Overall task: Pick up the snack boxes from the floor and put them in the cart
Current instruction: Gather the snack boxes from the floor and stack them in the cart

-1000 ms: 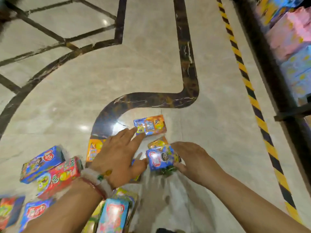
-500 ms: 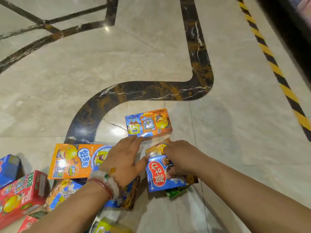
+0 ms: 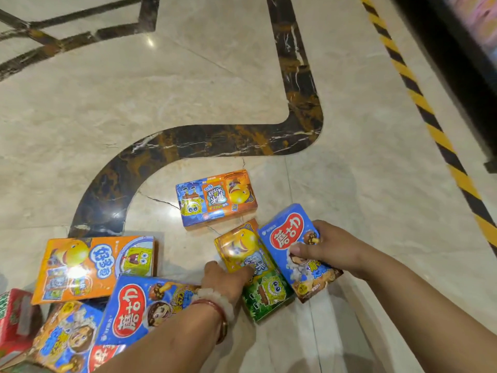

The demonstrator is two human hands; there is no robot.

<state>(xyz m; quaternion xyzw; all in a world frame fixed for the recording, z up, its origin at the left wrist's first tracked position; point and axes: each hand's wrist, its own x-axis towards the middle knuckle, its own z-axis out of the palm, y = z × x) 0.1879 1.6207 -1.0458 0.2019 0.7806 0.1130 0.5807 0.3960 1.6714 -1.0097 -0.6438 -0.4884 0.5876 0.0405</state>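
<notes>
A polished beige marble floor [image 3: 215,76] is seen, crossed by a curved dark marble inlay [image 3: 204,141]. A yellow-and-black hazard stripe [image 3: 430,122] is laid along the right, beside a dark shelf base [image 3: 462,63]. Snack boxes are scattered at lower left, among them a large orange box [image 3: 94,267] and a blue-orange box [image 3: 215,201] lying flat. A blue box [image 3: 291,246] is gripped by the right hand [image 3: 330,249]. A yellow-green box [image 3: 250,267] is pressed by the left hand [image 3: 226,278], fingers curled.
</notes>
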